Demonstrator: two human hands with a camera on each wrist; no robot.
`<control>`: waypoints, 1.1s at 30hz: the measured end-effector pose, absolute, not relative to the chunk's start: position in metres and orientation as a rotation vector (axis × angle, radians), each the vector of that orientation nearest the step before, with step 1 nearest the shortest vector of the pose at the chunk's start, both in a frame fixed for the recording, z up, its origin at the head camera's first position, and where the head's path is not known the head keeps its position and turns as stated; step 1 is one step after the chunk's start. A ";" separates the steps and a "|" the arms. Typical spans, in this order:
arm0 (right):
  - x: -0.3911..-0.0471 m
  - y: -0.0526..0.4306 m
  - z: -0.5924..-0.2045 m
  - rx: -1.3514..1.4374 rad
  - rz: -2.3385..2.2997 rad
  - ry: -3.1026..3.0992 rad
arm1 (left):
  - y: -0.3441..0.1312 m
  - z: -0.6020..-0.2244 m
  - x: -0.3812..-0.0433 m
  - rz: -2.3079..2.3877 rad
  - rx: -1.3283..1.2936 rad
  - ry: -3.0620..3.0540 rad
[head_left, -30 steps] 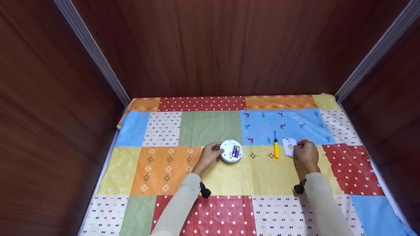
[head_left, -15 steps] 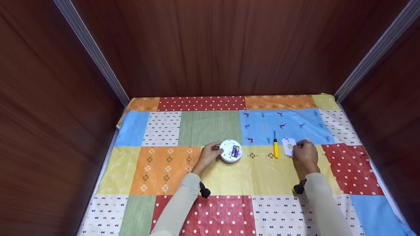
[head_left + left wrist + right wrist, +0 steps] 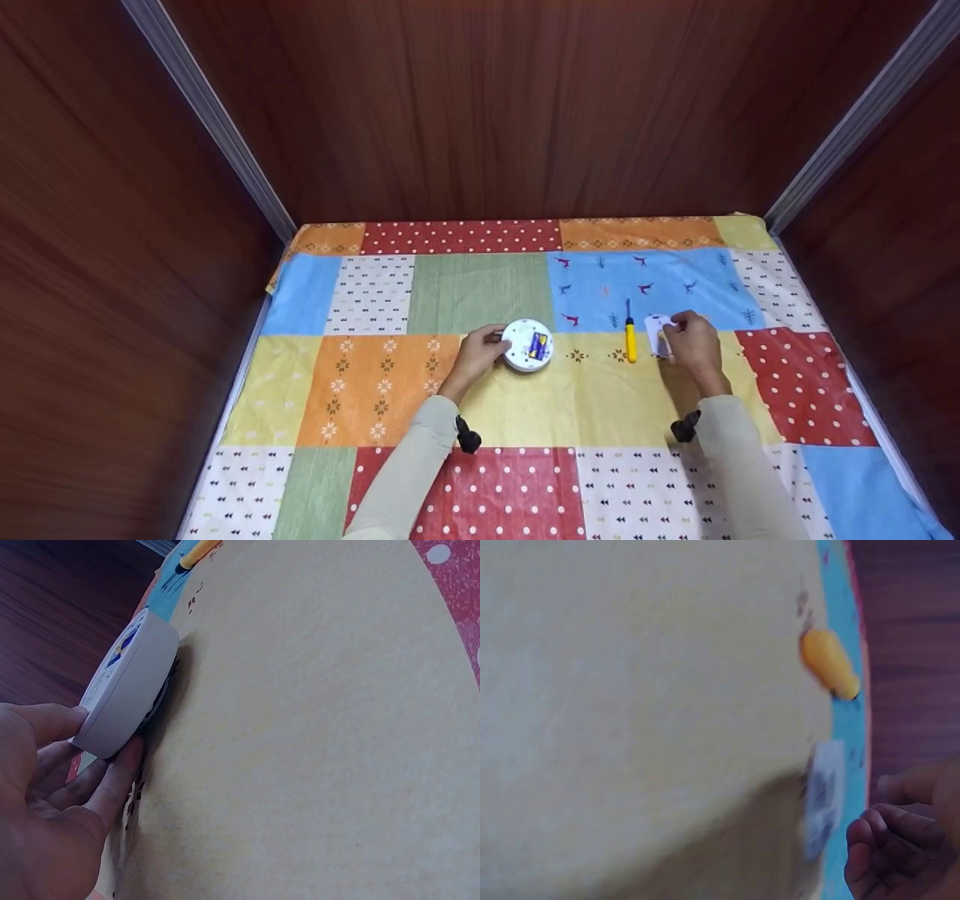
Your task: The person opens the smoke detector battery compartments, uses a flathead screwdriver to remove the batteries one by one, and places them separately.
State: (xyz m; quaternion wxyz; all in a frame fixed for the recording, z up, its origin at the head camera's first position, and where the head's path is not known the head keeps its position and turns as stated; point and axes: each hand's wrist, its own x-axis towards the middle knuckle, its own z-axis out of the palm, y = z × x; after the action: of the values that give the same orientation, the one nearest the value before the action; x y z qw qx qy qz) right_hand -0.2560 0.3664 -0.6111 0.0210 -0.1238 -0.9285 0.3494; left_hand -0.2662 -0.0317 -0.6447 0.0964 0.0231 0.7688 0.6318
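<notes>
My left hand (image 3: 478,358) holds a round white device (image 3: 528,346) by its left rim, thumb on top and fingers beneath its edge, as the left wrist view shows. Two blue-and-yellow batteries (image 3: 538,346) lie side by side in its upper face. My right hand (image 3: 694,346) hovers over the right part of a flat white plate (image 3: 655,335) and partly hides it. In the right wrist view its fingers (image 3: 860,861) are loosely bent, apart from the plate, and nothing shows between them and the thumb. A screwdriver (image 3: 631,341) with a yellow handle lies left of the plate.
A patchwork-patterned cloth (image 3: 480,292) covers the table. Dark wood-grain panels (image 3: 480,112) stand behind and on both sides, joined by grey metal posts. A small black wrist camera (image 3: 468,436) sits on the left wrist, with another (image 3: 685,427) on the right.
My right hand has risen off the white plate and shifted slightly left and away from me, its fingers now over the plate. The left hand and round device have stayed still.
</notes>
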 end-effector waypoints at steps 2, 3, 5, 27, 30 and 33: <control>-0.257 0.360 -0.608 -0.310 1.055 -2.873 | -0.032 -0.645 -0.267 1.873 0.069 2.278; -0.257 0.357 -0.606 -0.274 1.045 -2.869 | -0.032 -0.645 -0.267 1.873 0.071 2.280; -0.257 0.352 -0.604 -0.220 1.035 -2.871 | -0.032 -0.645 -0.267 1.876 0.075 2.280; -0.255 0.320 -0.624 -0.114 1.059 -3.034 | -0.030 -0.642 -0.266 1.846 0.045 2.281; -0.255 0.321 -0.627 -0.112 1.054 -3.041 | -0.030 -0.644 -0.267 1.853 0.044 2.276; -0.256 0.321 -0.628 -0.118 1.099 -3.043 | -0.030 -0.644 -0.266 1.864 0.051 2.275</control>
State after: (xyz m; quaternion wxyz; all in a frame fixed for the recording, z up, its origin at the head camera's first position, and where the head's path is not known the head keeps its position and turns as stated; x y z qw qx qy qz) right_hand -0.2557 0.3209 -0.6282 -0.0477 -0.0365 -0.9389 0.3390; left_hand -0.2658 -0.0303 -0.6439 0.0998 0.0174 0.7697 0.6303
